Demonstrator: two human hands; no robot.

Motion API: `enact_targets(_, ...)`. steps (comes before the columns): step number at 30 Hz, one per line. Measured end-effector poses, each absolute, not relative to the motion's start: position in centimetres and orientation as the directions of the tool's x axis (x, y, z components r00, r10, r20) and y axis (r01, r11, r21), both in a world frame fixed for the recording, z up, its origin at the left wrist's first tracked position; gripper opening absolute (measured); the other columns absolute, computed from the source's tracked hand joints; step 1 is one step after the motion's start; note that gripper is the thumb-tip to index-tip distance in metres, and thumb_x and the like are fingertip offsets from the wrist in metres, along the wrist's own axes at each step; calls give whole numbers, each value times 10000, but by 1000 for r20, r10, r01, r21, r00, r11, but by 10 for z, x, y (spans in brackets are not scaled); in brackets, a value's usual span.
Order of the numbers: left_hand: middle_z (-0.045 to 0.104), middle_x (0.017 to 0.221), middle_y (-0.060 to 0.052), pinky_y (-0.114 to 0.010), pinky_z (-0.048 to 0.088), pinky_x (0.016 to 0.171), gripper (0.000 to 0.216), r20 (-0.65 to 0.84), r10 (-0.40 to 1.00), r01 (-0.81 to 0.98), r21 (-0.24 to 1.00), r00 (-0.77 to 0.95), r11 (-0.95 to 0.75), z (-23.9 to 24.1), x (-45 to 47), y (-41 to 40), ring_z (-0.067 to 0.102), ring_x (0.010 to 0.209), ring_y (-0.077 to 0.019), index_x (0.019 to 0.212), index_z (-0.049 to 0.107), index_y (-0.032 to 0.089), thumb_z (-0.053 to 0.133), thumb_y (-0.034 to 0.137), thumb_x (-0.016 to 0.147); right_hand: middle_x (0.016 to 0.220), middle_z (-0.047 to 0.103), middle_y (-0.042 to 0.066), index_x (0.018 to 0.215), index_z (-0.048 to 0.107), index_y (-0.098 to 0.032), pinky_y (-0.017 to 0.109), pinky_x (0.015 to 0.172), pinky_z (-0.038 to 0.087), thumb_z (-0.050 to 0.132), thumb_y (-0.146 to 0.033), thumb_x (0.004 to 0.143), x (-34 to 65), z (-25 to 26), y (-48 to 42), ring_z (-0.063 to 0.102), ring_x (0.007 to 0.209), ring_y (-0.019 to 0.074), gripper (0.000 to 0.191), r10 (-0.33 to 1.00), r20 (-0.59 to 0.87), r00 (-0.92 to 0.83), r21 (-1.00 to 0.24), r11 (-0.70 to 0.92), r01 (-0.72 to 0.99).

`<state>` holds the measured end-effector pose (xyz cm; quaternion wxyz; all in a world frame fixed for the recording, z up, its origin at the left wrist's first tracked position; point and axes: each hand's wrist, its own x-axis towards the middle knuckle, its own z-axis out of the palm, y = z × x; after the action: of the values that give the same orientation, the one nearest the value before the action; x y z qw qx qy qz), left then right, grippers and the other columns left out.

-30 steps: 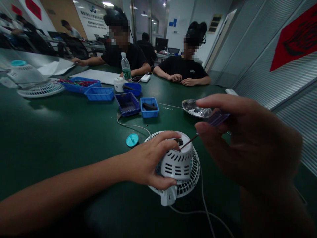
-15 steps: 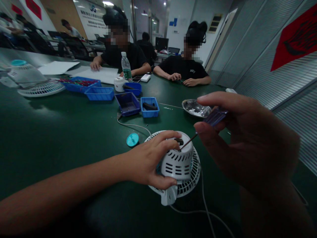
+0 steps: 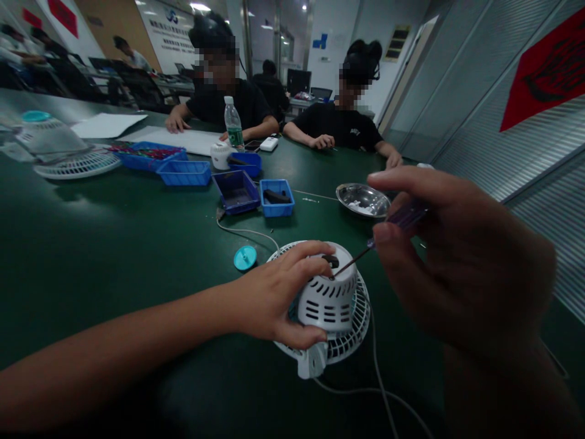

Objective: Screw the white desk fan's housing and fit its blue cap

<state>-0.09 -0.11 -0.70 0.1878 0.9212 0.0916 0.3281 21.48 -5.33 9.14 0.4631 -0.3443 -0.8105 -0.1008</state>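
Note:
A white fan motor housing (image 3: pixel 327 299) stands on a round white fan grille (image 3: pixel 350 332) that lies flat on the green table (image 3: pixel 114 244). My left hand (image 3: pixel 274 296) wraps round the housing from the left, thumb low and fingers on top. My right hand (image 3: pixel 457 256) pinches a screwdriver (image 3: pixel 393 227) with a purple handle. Its thin shaft slants down to the left, and its tip rests on the top of the housing beside a dark part.
A teal round cap (image 3: pixel 245 257) lies left of the grille. A metal dish (image 3: pixel 363 200), several blue trays (image 3: pixel 276 198) and a water bottle (image 3: pixel 233 124) stand farther back. A white cord (image 3: pixel 379 378) trails off the grille. Two people sit opposite. Another fan (image 3: pixel 59 149) lies far left.
My right hand has shifted slightly right and turned round the screwdriver handle. Across the table one person's hand moved over the paper, another person's arm moved right.

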Motion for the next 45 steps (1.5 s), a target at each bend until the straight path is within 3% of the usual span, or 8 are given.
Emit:
enact_targets(6, 419, 1475, -211, -556, 530, 1090, 743, 572, 292, 42, 409, 767, -912, -7, -1, -1, 478, 1388, -413, 1372, 325, 239, 721, 597, 856, 1377, 660, -14, 1419, 582, -338, 372, 658, 566, 561, -101, 914, 216, 92, -53, 648, 893, 184, 558, 524, 774, -356, -271, 781, 562)
enact_targets(12, 417, 1466, -209, -573, 533, 1081, 772, 573, 285, 31, 411, 768, -911, -6, -1, -1, 501, 1355, -410, 1384, 320, 253, 738, 602, 837, 1119, 743, -8, 1240, 651, -244, 333, 513, 483, 679, -179, 926, 213, 92, -52, 539, 641, 144, 322, 464, 813, -352, -129, 733, 668)
enact_targets(20, 430, 1461, -204, -568, 532, 1090, 747, 580, 285, 30, 408, 763, -912, -6, 0, -1, 487, 1379, -415, 1366, 319, 258, 730, 604, 847, 1277, 690, 0, 1308, 634, -281, 347, 666, 528, 585, -51, 839, 215, 93, -57, 633, 863, 180, 525, 548, 768, -333, -304, 769, 563)
enact_targets(27, 409, 1468, -217, -563, 541, 1075, 753, 564, 285, 40, 406, 776, -913, -5, 0, -1, 498, 1366, -413, 1384, 322, 236, 718, 602, 858, 1107, 734, -27, 1169, 633, -271, 274, 499, 492, 708, -134, 894, 213, 91, -52, 556, 641, 111, 317, 463, 820, -337, -196, 781, 593)
enact_targets(33, 421, 1469, -218, -572, 534, 1083, 746, 585, 275, 26, 398, 763, -917, -6, 0, -1, 482, 1383, -427, 1378, 323, 242, 708, 615, 858, 1191, 689, 7, 1266, 603, -277, 356, 567, 514, 612, -48, 807, 216, 93, -56, 609, 797, 187, 513, 515, 763, -390, -297, 817, 495)
enact_targets(36, 421, 1468, -214, -575, 530, 1086, 758, 583, 280, 24, 407, 763, -913, -5, 0, -1, 487, 1378, -423, 1391, 316, 248, 719, 601, 855, 1190, 679, -8, 1269, 585, -311, 352, 576, 509, 608, -76, 845, 216, 93, -57, 610, 780, 181, 485, 560, 737, -378, -338, 791, 510)
enact_targets(41, 422, 1463, -200, -579, 519, 1090, 784, 567, 297, 37, 424, 768, -905, -5, -1, -1, 490, 1368, -414, 1406, 315, 260, 740, 596, 838, 1041, 742, -56, 1130, 639, -320, 287, 525, 541, 722, -143, 883, 213, 91, -55, 590, 660, 138, 315, 473, 820, -322, -222, 782, 582)
enact_targets(45, 421, 1466, -203, -572, 523, 1086, 764, 564, 296, 41, 420, 771, -907, -7, -1, -1, 482, 1375, -418, 1379, 328, 254, 737, 605, 838, 1121, 756, -33, 1193, 647, -303, 317, 558, 545, 624, -77, 860, 213, 93, -57, 610, 710, 154, 404, 481, 803, -352, -227, 793, 565)
